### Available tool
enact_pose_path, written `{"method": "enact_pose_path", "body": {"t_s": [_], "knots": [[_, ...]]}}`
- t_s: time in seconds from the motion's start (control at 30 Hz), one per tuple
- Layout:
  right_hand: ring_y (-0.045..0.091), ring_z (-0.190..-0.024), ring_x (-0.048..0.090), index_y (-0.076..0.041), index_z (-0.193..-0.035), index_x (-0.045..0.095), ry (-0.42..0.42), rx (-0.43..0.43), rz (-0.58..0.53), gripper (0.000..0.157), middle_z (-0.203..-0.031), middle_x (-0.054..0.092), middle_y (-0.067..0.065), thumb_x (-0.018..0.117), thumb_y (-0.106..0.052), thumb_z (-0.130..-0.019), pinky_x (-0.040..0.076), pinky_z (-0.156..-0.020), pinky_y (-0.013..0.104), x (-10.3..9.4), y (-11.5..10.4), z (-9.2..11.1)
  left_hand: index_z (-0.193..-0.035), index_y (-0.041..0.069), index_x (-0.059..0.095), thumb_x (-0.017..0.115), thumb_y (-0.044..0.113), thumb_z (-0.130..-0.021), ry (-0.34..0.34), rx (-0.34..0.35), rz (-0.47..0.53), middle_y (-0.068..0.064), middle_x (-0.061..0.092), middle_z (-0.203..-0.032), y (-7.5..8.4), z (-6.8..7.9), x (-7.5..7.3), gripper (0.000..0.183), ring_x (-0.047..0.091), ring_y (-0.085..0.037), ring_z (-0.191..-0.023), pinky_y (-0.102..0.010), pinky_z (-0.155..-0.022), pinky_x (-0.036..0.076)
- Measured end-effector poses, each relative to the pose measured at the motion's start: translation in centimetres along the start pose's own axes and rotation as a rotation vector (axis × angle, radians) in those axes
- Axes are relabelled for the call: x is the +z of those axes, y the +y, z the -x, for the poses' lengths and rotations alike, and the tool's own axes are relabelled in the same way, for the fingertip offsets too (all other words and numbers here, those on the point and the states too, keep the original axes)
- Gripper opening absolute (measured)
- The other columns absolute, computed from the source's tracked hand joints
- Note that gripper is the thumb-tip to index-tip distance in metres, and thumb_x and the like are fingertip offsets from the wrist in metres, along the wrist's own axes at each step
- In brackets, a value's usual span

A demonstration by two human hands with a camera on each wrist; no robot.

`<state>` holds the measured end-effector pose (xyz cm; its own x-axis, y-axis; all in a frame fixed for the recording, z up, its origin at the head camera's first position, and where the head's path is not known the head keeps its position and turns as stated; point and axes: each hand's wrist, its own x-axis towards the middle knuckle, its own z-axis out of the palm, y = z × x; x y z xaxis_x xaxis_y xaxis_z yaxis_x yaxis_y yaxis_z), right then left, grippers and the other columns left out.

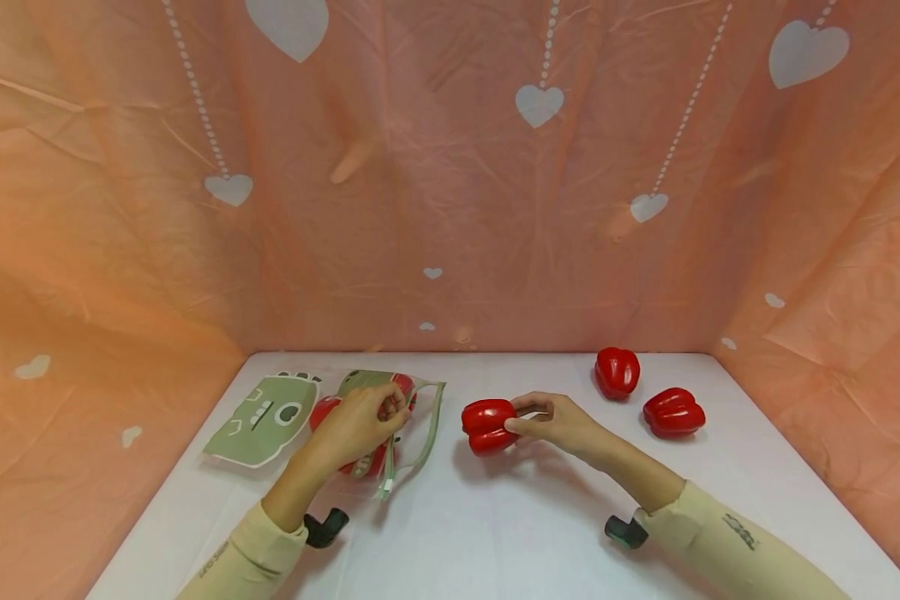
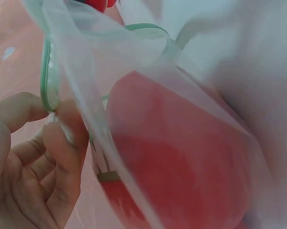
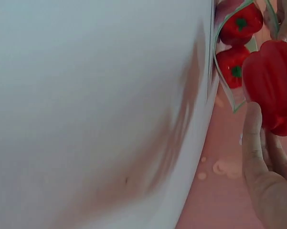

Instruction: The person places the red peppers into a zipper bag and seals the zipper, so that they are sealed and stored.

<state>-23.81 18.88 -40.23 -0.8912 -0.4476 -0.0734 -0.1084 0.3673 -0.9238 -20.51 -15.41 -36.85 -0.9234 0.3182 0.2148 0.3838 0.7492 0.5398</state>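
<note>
A clear zip bag [image 1: 438, 408] with a green-edged opening lies on the left half of the table, tilted so its mouth faces right. Red bell peppers with green stem ends [image 3: 239, 24] show inside it. My left hand [image 1: 360, 425] pinches the bag's rim between thumb and fingers, seen close up in the left wrist view. In my right hand [image 1: 558, 425] is another red bell pepper [image 1: 487, 427], gripped between thumb and fingers just to the right of the bag's mouth. It looks held a little above the table, outside the bag.
Two more red bell peppers, one farther back [image 1: 617, 372] and one nearer [image 1: 673, 412], rest on the right side of the white table [image 1: 450, 533]. A flat green bag with a cartoon face [image 1: 258, 425] lies at the left. Pink heart-printed cloth [image 1: 435, 208] walls the back and sides.
</note>
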Motion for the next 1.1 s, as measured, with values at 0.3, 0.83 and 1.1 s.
{"method": "enact_pose_path", "body": {"t_s": [0.3,0.83,1.1], "knots": [[0.025,-0.105,0.075,0.003,-0.134,0.066,-0.013,0.014,-0.096,0.046,-0.124,0.07,0.016,0.079,-0.024,-0.098,0.06,-0.097,0.043,2.4,0.1,-1.3,-0.095,0.013,0.067,0.077,0.013,-0.098,-0.004,-0.016,-0.006,0.007,0.062,-0.077,0.1,0.1,0.0,0.011,0.056,-0.009,-0.07,-0.028,-0.069,0.05],[0.019,-0.092,0.075,0.008,-0.131,0.065,0.028,0.009,-0.218,0.046,-0.118,0.072,0.015,0.082,-0.016,-0.095,0.063,-0.089,0.04,6.0,-0.5,-3.2,-0.097,0.012,0.067,0.078,0.014,-0.098,-0.027,-0.028,-0.004,0.006,0.061,-0.076,0.1,-0.1,0.0,0.012,0.055,-0.011,-0.07,-0.027,-0.067,0.05],[0.024,-0.09,0.077,0.009,-0.13,0.064,0.035,0.031,-0.226,0.047,-0.116,0.071,0.017,0.082,-0.015,-0.094,0.064,-0.084,0.04,7.6,-1.3,-3.6,-0.099,0.011,0.068,0.076,0.013,-0.099,-0.044,-0.045,0.025,0.005,0.063,-0.076,0.3,-0.2,0.0,0.009,0.057,-0.011,-0.067,-0.026,-0.065,0.052]]}}
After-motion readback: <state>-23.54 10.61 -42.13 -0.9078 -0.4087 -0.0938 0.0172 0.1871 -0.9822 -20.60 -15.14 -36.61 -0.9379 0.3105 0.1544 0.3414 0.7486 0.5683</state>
